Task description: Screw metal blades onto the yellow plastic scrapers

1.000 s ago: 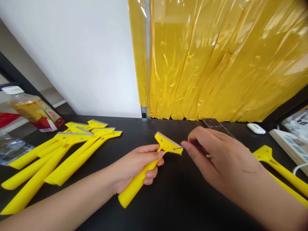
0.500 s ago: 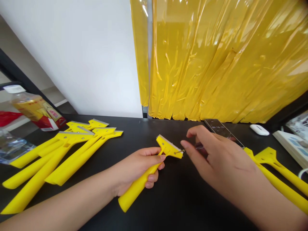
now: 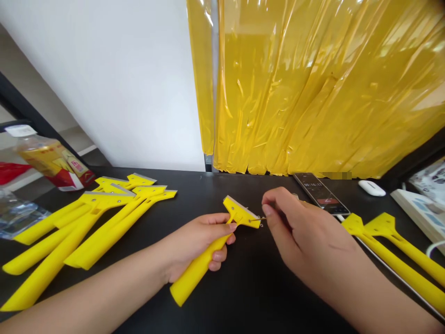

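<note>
My left hand (image 3: 208, 239) is wrapped round the handle of a yellow scraper (image 3: 194, 271), its head tilted up toward the right. A metal strip runs along the head's far edge. My right hand (image 3: 295, 232) is closed on a thin screwdriver (image 3: 257, 219); its shaft reaches left onto the scraper head, while its handle is mostly hidden in the palm. The tip seems to meet a screw near the head's right end, too small to be certain. Tiny metal bits show at that edge.
Several yellow scrapers with blades (image 3: 104, 199) lie piled on the black table (image 3: 222, 185) at left, beside a drink bottle (image 3: 55, 160). At right are two yellow scraper handles (image 3: 385, 250), a phone (image 3: 320, 192), a white earbud case (image 3: 371, 188) and a white box (image 3: 417, 213).
My right hand has shifted slightly and its fingers have curled closer round the screwdriver. The scraper stays in my left hand at nearly the same spot.
</note>
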Available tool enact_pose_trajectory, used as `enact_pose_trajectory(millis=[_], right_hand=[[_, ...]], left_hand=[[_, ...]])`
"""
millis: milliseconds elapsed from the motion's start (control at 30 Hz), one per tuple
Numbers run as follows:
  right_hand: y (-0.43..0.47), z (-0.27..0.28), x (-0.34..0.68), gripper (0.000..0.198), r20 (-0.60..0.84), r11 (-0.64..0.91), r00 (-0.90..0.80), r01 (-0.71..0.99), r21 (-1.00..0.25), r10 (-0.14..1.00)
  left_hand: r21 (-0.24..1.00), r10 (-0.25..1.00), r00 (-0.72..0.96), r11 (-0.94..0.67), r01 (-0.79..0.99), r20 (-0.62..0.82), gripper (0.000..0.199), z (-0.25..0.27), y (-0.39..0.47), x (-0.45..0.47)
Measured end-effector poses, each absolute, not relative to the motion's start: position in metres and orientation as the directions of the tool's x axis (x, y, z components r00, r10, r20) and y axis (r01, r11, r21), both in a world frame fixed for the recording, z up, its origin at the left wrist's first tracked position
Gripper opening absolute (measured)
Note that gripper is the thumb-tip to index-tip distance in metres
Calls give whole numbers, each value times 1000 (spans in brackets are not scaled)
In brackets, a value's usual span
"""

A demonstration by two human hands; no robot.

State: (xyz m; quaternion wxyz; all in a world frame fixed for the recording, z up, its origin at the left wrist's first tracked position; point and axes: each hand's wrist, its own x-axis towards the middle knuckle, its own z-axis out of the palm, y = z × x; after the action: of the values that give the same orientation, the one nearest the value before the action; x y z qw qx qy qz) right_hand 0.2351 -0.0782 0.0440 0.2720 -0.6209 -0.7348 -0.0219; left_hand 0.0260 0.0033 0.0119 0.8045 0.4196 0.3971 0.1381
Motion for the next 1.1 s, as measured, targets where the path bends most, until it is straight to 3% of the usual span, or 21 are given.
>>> enact_pose_trajectory(millis=[333, 533, 700, 1100], right_hand=[[-75, 43, 241, 13, 489, 293, -119, 909, -296, 864], [-74, 46, 245, 14, 476, 152, -61, 976, -156, 877], [-78, 49, 244, 12, 437, 207, -76, 942, -262, 896], [-77, 46, 246, 21, 463, 235, -86, 933, -273, 882]], left_hand=[[783, 548, 650, 611, 118, -527, 24, 12, 3, 25], [788, 540, 660, 603, 129, -522, 28, 11, 3, 25], [788, 532, 672, 603, 126, -514, 23, 12, 3, 25], [794, 537, 676, 595, 120, -505, 24, 12, 2, 25]])
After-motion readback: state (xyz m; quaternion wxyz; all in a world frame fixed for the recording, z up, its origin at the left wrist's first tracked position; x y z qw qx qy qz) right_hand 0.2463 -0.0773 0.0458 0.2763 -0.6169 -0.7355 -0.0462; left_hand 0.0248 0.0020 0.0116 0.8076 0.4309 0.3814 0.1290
